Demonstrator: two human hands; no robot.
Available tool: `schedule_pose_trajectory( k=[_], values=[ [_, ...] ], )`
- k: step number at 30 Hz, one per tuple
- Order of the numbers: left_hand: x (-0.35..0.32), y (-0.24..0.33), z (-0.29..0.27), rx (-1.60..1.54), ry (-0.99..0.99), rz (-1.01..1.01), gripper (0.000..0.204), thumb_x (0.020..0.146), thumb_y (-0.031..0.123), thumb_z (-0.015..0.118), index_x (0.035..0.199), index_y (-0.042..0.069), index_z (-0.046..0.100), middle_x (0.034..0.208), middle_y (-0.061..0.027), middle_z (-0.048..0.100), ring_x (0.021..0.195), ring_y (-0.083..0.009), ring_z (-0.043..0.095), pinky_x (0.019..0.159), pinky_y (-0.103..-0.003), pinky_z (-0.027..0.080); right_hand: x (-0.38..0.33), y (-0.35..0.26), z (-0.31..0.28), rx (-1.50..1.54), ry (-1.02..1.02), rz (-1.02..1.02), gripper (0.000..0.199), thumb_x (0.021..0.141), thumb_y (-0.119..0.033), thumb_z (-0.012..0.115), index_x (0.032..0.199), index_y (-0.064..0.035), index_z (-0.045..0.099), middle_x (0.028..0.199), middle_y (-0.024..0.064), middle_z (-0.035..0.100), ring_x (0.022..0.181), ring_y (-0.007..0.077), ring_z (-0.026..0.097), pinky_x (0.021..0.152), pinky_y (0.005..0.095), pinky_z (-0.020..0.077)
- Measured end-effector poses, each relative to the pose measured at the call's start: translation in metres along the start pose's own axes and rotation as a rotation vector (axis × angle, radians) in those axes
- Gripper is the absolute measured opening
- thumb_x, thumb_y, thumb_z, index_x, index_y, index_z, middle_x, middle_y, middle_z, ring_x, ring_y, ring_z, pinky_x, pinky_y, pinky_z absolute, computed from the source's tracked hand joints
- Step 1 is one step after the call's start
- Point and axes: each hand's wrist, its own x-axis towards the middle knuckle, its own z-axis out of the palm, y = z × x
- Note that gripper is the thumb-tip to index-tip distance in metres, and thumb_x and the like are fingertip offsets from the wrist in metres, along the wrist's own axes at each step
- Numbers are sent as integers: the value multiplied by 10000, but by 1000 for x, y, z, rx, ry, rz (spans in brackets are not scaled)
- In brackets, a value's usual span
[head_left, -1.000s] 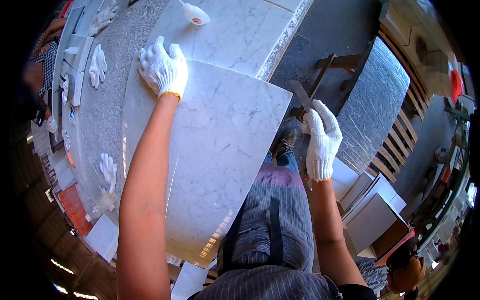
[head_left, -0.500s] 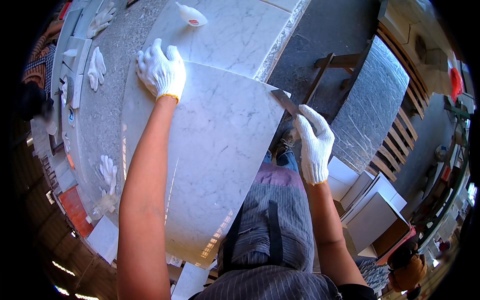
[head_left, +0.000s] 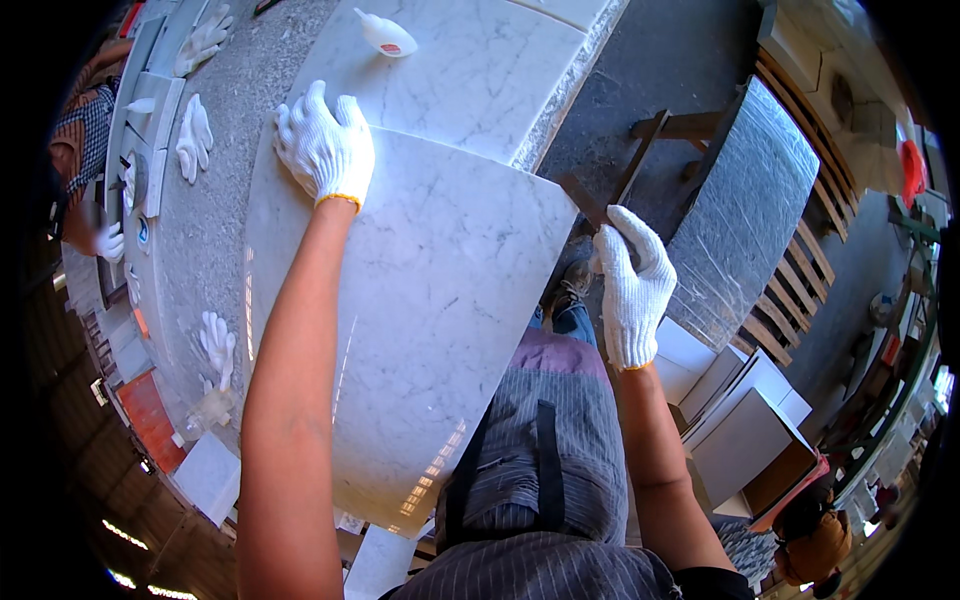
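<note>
My left hand (head_left: 325, 150), in a white knit glove with a yellow cuff, rests spread on a pale grey-veined marble slab (head_left: 440, 290), by the seam with a second marble slab (head_left: 470, 80). My right hand (head_left: 636, 295), gloved the same way, is closed on a thin flat metal blade (head_left: 583, 202) pinched between thumb and fingers. The blade points up and left, just off the near slab's right corner. Its grip end is hidden in the glove. A white squeeze bottle (head_left: 388, 36) lies on the far slab.
Loose white gloves (head_left: 193, 138) lie on the grey worktop at left, where another person's gloved hand (head_left: 109, 242) shows. A scratched grey table (head_left: 745, 210) and wooden pallet (head_left: 800, 280) stand at right. White panels (head_left: 745, 440) lean below them.
The blade has moved right, from over the slab's corner to just beyond its edge, and looks darker. My left hand stays almost in place. The other person at left has shifted.
</note>
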Motion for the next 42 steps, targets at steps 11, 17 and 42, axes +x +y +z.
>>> schedule_pose_trajectory(
  k=[11,17,42],
  values=[
    [-1,3,-5,5,-42,-29,475,904,402,457,1271,115,555,1301,-134,552,1312,-376,380,1058,-502,298,32,-9,-8,42,98,-44,281,885,-125,654,1137,0,647,873,62,647,662,82,575,603,217,475],
    [-1,2,-4,24,-42,-30,466,908,395,477,1283,124,539,1300,-144,545,1317,-379,370,1074,-501,281,98,-53,18,-168,-38,-378,260,899,-135,633,1136,-31,659,871,82,660,677,114,596,587,234,474],
    [0,9,-14,18,-49,-40,440,909,348,478,1258,92,556,1293,-129,549,1325,-361,360,1117,-486,219,208,-80,88,-833,106,-769,226,862,-309,625,1033,-197,721,988,125,634,888,300,635,760,375,502]
  ],
)
